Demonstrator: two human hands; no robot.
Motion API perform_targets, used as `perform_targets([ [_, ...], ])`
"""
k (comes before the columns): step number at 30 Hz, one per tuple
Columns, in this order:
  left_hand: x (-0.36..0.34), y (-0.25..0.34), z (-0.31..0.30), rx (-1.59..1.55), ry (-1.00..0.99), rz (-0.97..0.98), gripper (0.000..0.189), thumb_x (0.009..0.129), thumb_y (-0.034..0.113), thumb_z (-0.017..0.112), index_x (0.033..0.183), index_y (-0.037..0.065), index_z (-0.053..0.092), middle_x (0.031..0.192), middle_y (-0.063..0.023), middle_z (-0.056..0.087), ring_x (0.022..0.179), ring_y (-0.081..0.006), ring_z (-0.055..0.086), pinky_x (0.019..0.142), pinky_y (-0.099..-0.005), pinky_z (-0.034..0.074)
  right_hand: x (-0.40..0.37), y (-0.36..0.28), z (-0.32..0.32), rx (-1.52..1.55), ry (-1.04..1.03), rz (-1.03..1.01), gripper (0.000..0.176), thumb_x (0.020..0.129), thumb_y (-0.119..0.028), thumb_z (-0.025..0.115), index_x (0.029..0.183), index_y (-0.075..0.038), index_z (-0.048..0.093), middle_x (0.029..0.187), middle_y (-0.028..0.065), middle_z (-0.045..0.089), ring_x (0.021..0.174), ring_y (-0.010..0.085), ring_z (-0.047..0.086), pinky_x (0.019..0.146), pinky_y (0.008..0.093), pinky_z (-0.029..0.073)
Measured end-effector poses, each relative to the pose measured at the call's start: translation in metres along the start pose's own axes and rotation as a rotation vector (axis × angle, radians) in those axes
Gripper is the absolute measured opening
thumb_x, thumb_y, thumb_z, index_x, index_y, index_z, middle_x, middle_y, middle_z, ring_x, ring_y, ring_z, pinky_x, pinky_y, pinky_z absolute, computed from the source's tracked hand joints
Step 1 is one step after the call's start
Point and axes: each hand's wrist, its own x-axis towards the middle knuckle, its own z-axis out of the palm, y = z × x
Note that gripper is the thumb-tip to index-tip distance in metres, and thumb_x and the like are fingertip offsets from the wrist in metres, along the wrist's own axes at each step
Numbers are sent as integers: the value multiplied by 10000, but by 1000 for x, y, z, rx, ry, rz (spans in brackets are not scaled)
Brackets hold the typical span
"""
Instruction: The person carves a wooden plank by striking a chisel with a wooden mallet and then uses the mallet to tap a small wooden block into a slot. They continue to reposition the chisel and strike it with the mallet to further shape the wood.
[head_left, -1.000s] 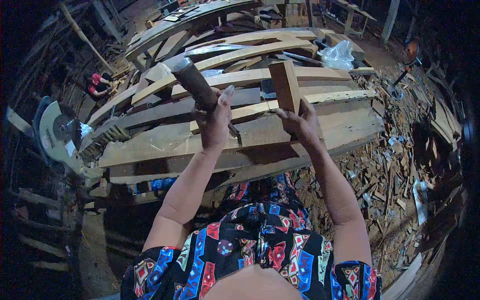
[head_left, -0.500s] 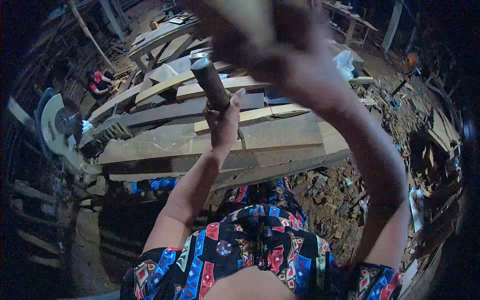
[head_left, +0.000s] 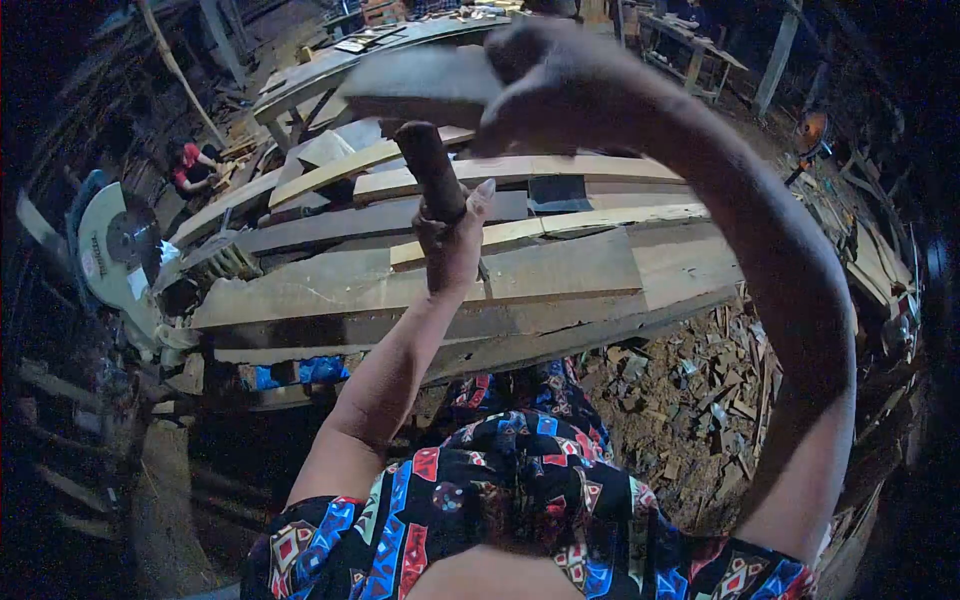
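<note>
My left hand [head_left: 455,245] is wrapped round the thick dark wooden handle of a chisel [head_left: 430,165], its thumb along the side. The handle leans up and away, and a thin part of the blade shows below the fist, over the planks. Smeared by motion, a wooden block [head_left: 420,85] extends leftward from my right hand [head_left: 550,90], which grips its right end. In this view the block's underside overlaps the top of the chisel handle. A wide plank [head_left: 560,270] and a narrow pale strip of wood [head_left: 600,220] lie beneath my left hand.
A circular power saw [head_left: 115,245] stands at the left end of the planks. Farther back are a workbench [head_left: 300,85] and a crouching person in red [head_left: 190,168]. Wood scraps [head_left: 690,400] cover the ground at right, and a blue object [head_left: 300,372] lies below the plank.
My right hand and the block have come down and left, from high overhead to the top of the chisel handle. My left hand keeps its grip, almost in place.
</note>
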Motion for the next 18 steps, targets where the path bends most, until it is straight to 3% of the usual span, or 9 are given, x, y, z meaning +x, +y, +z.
perform_targets([
  [1,-1,1,1,-39,-4,-17,191,762,142,669,726,94,487,505,65,404,394,-18,342,367,-187,236,5,8,0,-35,168,-96,247,661,-111,659,872,7,606,644,92,589,557,144,583,483,269,478],
  [2,-3,2,0,-77,-7,-37,192,759,141,672,726,94,488,505,67,404,395,-17,342,366,-186,236,6,12,5,-23,201,-178,256,655,-112,663,876,4,607,666,96,594,573,145,587,496,277,481],
  [5,-6,6,1,-104,-5,-104,236,729,187,720,678,71,521,611,30,519,554,-59,460,515,-227,389,11,20,17,8,300,-435,281,640,-118,674,890,-5,612,729,106,612,623,147,599,535,301,490],
  [8,-6,5,3,-61,-17,-66,236,727,177,722,671,68,521,605,32,518,553,-58,463,516,-228,393,11,23,21,41,414,-692,308,624,-123,686,904,-14,616,793,116,629,673,150,612,575,325,498],
  [10,-6,2,1,24,-41,-50,230,726,171,722,675,67,524,603,30,527,552,-56,467,520,-226,397,10,19,20,-30,10,-68,313,629,-130,692,902,-3,604,811,90,637,683,151,607,586,321,496],
  [12,-5,4,4,34,-58,-18,216,738,163,707,694,79,513,576,42,497,506,-41,429,475,-209,351,-3,-3,-3,-520,152,-204,343,631,-151,701,906,17,586,802,101,632,660,156,595,573,316,494],
  [13,-7,7,5,7,-63,1,206,751,159,691,712,93,500,550,56,462,461,-28,389,428,-193,304,14,21,3,94,285,-487,391,609,-210,725,904,8,589,795,133,630,674,181,601,600,316,487],
  [15,-9,7,7,-38,-71,17,195,765,152,673,730,109,486,527,69,426,416,-15,347,382,-178,254,-21,-27,-14,232,471,-438,204,720,-156,651,840,5,616,664,92,595,562,121,577,503,251,466],
  [18,-5,-3,0,-62,-55,-2,200,755,150,685,723,101,494,549,62,445,449,-23,378,409,-189,287,-9,-7,8,23,491,-525,254,678,-176,677,847,2,613,690,107,597,597,145,579,542,273,466],
])
